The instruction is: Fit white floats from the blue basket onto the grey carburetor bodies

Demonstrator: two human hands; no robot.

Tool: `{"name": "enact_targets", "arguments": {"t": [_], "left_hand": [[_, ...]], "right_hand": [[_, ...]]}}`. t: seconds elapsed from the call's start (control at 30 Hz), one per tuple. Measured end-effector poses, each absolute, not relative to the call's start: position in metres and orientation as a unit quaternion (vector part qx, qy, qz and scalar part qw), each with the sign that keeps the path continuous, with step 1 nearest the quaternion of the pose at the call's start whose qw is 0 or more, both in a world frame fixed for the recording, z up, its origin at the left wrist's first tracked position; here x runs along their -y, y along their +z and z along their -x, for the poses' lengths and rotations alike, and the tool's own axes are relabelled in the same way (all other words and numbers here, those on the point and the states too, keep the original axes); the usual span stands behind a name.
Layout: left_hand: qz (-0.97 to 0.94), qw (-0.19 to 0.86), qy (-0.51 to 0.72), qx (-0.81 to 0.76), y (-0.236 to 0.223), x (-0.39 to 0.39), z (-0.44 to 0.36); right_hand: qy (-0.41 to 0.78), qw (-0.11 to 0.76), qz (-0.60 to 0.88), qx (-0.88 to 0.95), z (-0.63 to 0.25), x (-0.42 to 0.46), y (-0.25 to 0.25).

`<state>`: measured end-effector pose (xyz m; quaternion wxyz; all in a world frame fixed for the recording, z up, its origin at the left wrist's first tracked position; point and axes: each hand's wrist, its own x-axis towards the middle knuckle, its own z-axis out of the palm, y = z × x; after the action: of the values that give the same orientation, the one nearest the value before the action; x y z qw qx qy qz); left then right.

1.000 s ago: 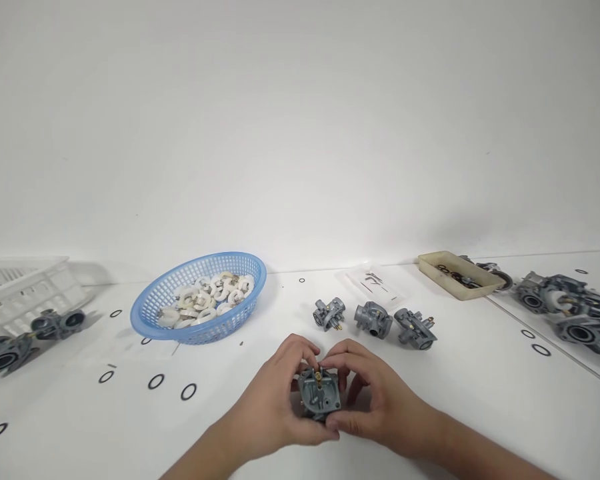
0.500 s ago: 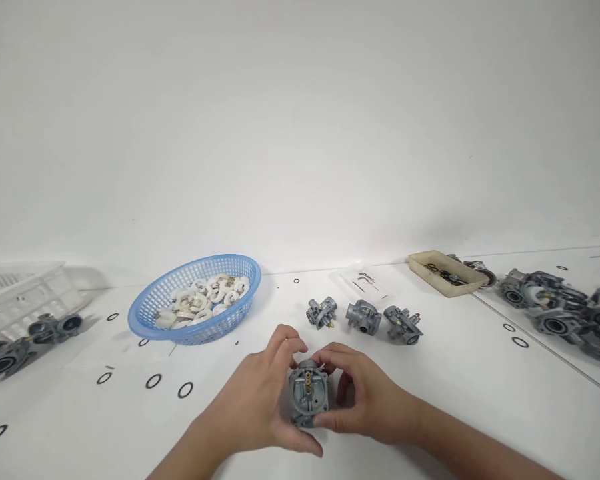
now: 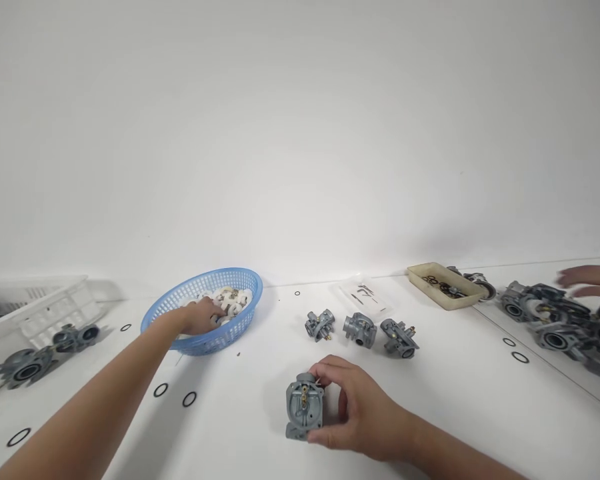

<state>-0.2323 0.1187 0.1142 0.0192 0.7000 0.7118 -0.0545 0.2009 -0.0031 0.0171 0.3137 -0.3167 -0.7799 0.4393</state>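
My right hand [image 3: 363,413] grips a grey metal carburetor body [image 3: 305,403] from its right side, thumb at the near edge and fingers at the far edge. The carburetor rests on the white table with its open bowl side up, and brass jets show in the middle. My left hand [image 3: 203,316] reaches into a blue plastic basket [image 3: 215,345] of white ring-like plastic parts [image 3: 236,300]. The left fingertips are down among these parts, and whether they hold one is hidden.
Three carburetors [image 3: 360,330] stand beyond my right hand. Behind them lies a clear bag [image 3: 365,297] of small pins. A cream tray [image 3: 445,293] holds black rings. More carburetors [image 3: 555,327] are piled right, near another person's hand [image 3: 590,277]. Left are two carburetors [image 3: 27,365] and a white crate [image 3: 40,303].
My left hand has left the carburetor and moved left into the blue basket. My right hand keeps its hold on the carburetor. Another person's hand has appeared at the right.
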Motion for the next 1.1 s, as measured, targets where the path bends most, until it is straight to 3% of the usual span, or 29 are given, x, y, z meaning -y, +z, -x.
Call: {"name": "enact_targets", "arguments": {"t": [0.23,0.67,0.97,1.1], "left_hand": [[-0.652,0.083,-0.142,-0.740,0.094,-0.148,0.237],[-0.608,0.143,-0.081,-0.777,0.091,-0.147,0.268],[-0.604,0.066,-0.038,-0.793,0.118,-0.129,0.255],[-0.569,0.013,0.042,-0.821,0.145,-0.106,0.232]], "right_hand": [[0.418,0.326,0.310,0.789,-0.201,0.003,0.021],[0.407,0.317,0.313,0.797,-0.204,0.003,0.021],[0.404,0.307,0.315,0.802,-0.205,0.003,0.023],[0.407,0.302,0.319,0.801,-0.205,0.004,0.027]]}}
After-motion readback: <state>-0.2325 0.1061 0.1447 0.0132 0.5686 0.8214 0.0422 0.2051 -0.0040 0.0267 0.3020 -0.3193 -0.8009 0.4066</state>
